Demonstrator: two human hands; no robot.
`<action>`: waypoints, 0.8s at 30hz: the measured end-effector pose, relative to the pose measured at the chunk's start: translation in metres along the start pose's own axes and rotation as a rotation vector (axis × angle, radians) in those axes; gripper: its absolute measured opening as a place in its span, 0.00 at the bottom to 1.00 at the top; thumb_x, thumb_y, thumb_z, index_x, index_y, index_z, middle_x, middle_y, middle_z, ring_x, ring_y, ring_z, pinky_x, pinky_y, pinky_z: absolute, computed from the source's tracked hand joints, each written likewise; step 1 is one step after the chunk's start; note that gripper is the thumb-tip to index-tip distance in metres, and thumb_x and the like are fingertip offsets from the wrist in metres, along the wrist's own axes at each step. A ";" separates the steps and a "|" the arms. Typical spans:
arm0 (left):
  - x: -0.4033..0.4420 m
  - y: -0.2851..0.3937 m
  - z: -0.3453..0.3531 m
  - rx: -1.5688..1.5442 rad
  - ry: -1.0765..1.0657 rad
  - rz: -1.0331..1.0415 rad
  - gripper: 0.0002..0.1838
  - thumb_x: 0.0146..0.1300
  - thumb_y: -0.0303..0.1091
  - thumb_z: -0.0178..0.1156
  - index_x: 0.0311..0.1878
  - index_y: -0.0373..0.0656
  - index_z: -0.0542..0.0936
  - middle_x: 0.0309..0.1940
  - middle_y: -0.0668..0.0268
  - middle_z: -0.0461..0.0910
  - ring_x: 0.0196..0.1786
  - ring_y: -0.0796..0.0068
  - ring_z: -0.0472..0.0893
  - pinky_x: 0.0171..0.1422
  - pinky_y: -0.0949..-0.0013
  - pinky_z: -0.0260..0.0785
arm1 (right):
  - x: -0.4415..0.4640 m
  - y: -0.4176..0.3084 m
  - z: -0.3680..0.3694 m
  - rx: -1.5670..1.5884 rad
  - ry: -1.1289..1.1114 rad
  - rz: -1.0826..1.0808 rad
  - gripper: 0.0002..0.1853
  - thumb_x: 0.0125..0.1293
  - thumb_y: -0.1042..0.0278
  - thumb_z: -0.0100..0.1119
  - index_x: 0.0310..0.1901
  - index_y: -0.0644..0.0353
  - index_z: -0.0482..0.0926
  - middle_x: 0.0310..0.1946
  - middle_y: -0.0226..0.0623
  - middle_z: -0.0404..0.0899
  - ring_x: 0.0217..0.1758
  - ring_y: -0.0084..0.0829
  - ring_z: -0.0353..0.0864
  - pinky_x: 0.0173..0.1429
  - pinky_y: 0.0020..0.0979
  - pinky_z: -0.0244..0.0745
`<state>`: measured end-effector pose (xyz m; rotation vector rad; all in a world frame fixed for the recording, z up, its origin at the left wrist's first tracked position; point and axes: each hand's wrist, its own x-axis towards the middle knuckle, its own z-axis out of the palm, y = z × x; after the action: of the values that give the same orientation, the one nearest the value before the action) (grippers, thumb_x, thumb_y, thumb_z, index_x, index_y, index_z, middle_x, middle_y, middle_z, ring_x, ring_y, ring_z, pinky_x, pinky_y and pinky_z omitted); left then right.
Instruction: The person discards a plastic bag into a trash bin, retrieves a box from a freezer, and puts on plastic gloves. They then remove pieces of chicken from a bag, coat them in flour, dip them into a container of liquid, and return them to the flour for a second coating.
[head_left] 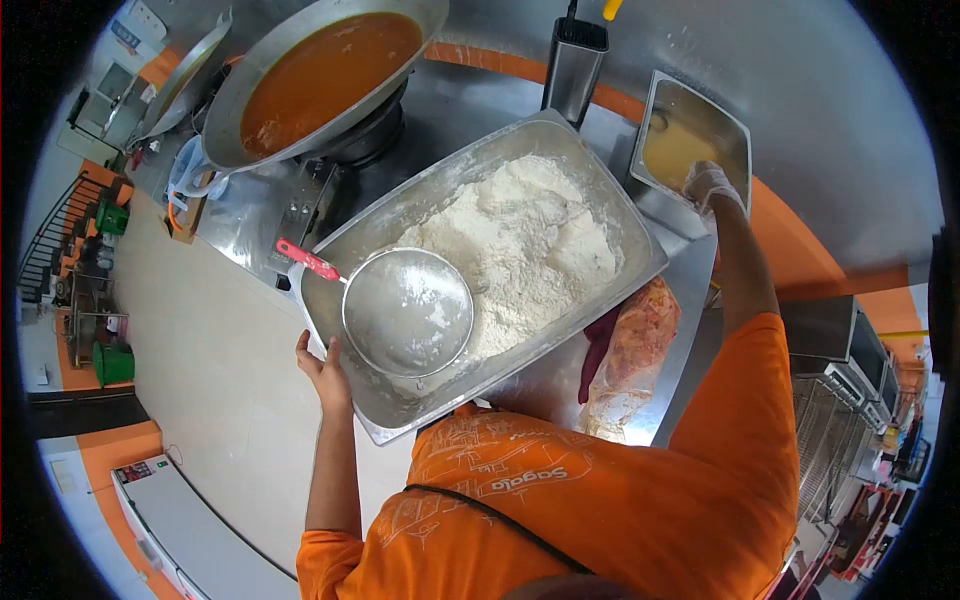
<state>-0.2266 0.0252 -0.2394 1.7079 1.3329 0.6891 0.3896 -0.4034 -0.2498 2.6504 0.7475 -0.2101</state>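
My bare left hand (pixel 325 372) is beside the left end of a large metal tray (pixel 575 330), its fingers apart and holding nothing. White flour (pixel 530 235) is heaped in the tray. A round sieve (pixel 408 312) with a red handle rests on the tray's left part, with some flour in its mesh. My right hand (pixel 708 183), in a clear plastic glove, reaches into a deep metal container (pixel 668 205) of yellowish liquid (pixel 678 150). Its fingertips are low inside, and their grip is hard to make out.
A large pan of orange-brown oil (pixel 335 75) sits on a burner at the upper left. A metal utensil holder (pixel 577 65) stands behind the tray. Near my body lies a clear bag of seasoned raw meat (pixel 640 345) beside a dark red cloth-like piece (pixel 597 350).
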 end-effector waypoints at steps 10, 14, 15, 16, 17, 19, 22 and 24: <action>0.000 0.007 0.000 0.010 -0.012 -0.013 0.27 0.63 0.35 0.59 0.63 0.40 0.62 0.63 0.53 0.54 0.67 0.58 0.55 0.71 0.59 0.45 | -0.037 -0.024 -0.043 0.282 -0.026 0.138 0.19 0.45 0.59 0.64 0.38 0.63 0.83 0.39 0.54 0.81 0.46 0.48 0.81 0.51 0.40 0.75; 0.001 0.006 0.000 0.019 -0.012 0.001 0.27 0.63 0.35 0.59 0.62 0.40 0.62 0.63 0.53 0.54 0.67 0.58 0.55 0.71 0.59 0.45 | -0.022 -0.014 -0.016 0.326 0.034 0.141 0.20 0.45 0.59 0.64 0.39 0.63 0.82 0.40 0.53 0.81 0.47 0.47 0.81 0.51 0.40 0.75; 0.001 0.005 0.000 0.013 -0.015 -0.005 0.27 0.63 0.35 0.59 0.62 0.40 0.62 0.63 0.53 0.54 0.67 0.58 0.54 0.71 0.59 0.46 | -0.017 -0.014 -0.015 0.227 -0.059 0.099 0.20 0.45 0.60 0.64 0.40 0.62 0.82 0.41 0.53 0.81 0.48 0.47 0.81 0.51 0.40 0.75; 0.001 0.005 -0.001 0.005 -0.020 -0.008 0.27 0.63 0.35 0.59 0.62 0.40 0.62 0.63 0.53 0.54 0.67 0.58 0.54 0.71 0.59 0.46 | -0.016 -0.014 -0.014 0.127 -0.149 0.061 0.20 0.45 0.60 0.64 0.40 0.62 0.82 0.42 0.53 0.81 0.48 0.47 0.81 0.51 0.40 0.75; 0.001 0.005 0.000 0.003 -0.022 -0.005 0.27 0.63 0.35 0.59 0.62 0.40 0.62 0.63 0.53 0.54 0.67 0.58 0.54 0.71 0.59 0.46 | -0.016 -0.013 -0.012 0.128 -0.148 0.065 0.20 0.45 0.60 0.64 0.40 0.62 0.82 0.42 0.53 0.81 0.48 0.47 0.81 0.51 0.40 0.75; 0.001 0.007 0.000 -0.002 -0.018 -0.017 0.27 0.62 0.35 0.59 0.62 0.40 0.61 0.62 0.53 0.54 0.67 0.58 0.54 0.71 0.59 0.45 | -0.023 -0.015 -0.016 0.277 -0.101 0.158 0.20 0.45 0.60 0.64 0.41 0.61 0.82 0.42 0.52 0.81 0.49 0.46 0.80 0.51 0.39 0.75; 0.000 0.009 0.000 0.024 -0.022 -0.002 0.28 0.62 0.35 0.59 0.62 0.39 0.61 0.62 0.52 0.54 0.67 0.58 0.54 0.71 0.59 0.45 | -0.048 -0.034 -0.059 0.276 -0.116 0.185 0.21 0.46 0.60 0.65 0.42 0.61 0.82 0.43 0.52 0.81 0.50 0.46 0.80 0.51 0.39 0.75; 0.002 0.006 0.001 0.011 -0.017 -0.010 0.28 0.62 0.35 0.59 0.62 0.39 0.61 0.62 0.52 0.54 0.67 0.58 0.54 0.71 0.59 0.44 | -0.050 -0.028 -0.073 0.266 -0.079 0.160 0.20 0.46 0.60 0.66 0.41 0.61 0.82 0.42 0.52 0.81 0.49 0.46 0.80 0.50 0.39 0.75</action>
<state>-0.2226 0.0264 -0.2347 1.7109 1.3346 0.6619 0.3357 -0.3759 -0.1799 2.9154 0.5096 -0.3926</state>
